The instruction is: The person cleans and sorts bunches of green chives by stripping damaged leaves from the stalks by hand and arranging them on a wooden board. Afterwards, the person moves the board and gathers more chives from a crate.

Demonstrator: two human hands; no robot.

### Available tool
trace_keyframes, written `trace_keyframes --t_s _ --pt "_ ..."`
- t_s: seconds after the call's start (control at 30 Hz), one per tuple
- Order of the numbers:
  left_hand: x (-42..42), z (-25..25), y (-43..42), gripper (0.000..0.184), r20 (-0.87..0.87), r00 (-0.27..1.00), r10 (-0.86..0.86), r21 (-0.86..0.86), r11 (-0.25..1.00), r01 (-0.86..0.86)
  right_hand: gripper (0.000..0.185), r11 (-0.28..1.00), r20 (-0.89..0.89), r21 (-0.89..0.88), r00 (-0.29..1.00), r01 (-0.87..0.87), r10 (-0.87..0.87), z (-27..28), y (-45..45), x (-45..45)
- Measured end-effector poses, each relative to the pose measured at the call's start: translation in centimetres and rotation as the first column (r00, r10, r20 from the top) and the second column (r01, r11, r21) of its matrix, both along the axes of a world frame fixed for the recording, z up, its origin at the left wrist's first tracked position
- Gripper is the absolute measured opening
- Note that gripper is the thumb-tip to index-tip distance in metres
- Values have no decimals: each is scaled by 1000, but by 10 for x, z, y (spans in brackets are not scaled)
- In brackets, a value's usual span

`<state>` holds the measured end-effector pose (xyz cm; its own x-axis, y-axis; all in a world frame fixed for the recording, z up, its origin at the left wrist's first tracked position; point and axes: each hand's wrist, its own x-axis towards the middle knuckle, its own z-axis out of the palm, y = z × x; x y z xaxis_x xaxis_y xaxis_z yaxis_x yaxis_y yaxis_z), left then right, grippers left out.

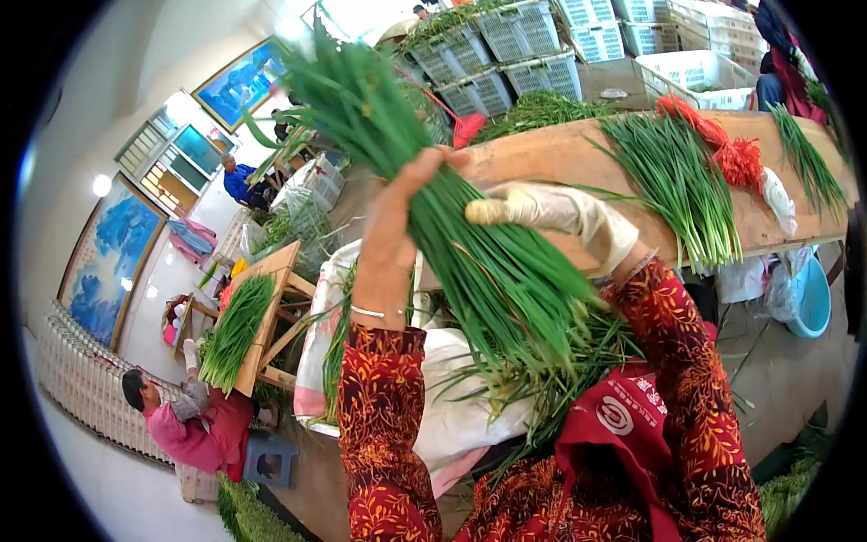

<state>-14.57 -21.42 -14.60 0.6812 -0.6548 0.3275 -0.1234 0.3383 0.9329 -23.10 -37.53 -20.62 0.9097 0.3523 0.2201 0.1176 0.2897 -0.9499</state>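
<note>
Bunch of long, thin green leaves (492, 271), lg. & thick, held up off any surface, approx. ctr of view. Runs diag. from 11 o'clock down to abt 4–5 o'clock. Gathered tight nr its mid-upper part, w/ both ends fanned out; lower tips loose & uneven. Upper end blurry, so detail n/a. A few blades bend out twd 10 o'clock. One thin tan strand shows amid the green, abt mid-bunch.

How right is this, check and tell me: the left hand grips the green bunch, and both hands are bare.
Not quite: only the left hand is bare; the right hand wears a pale glove, as the head view shows. The left hand does grip the green bunch.
</note>
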Motion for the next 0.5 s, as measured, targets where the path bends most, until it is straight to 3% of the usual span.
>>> trace_keyframes --t_s 0.03,0.07,0.13,0.23,0.33,0.4,0.43,0.47,0.5 --pt "5 1 5 41 -4 998 62 -108 992 -62 50 896 297 -333 935 293 -195 3 -11 12" --pt "13 1 12 39 -37 994 102 -152 983 -106 69 768 325 -413 867 489 -377 1 -19 6" --pt "34 -1 29 34 -105 978 181 -241 949 -201 52 600 400 -293 665 745 -631 -17 -36 -3" --pt "56 -10 46 27 -182 958 222 -220 940 -260 32 591 381 -139 594 795 -709 -35 -27 -9" --pt "62 -20 47 21 -158 932 325 -200 914 -353 25 818 196 33 799 574 -568 -34 19 -23" --pt "58 -22 46 20 -195 927 319 -210 910 -357 21 863 147 -41 857 504 -494 -32 41 -21" --pt "55 -23 46 20 -212 924 318 -216 907 -362 17 814 211 -192 833 548 -511 -40 44 -10" --pt "55 -25 46 19 -240 927 287 -243 907 -343 14 668 419 -262 706 697 -572 -46 49 -6" --pt "54 -26 47 18 -266 930 255 -271 906 -326 14 603 461 -279 655 747 -599 -50 51 0"
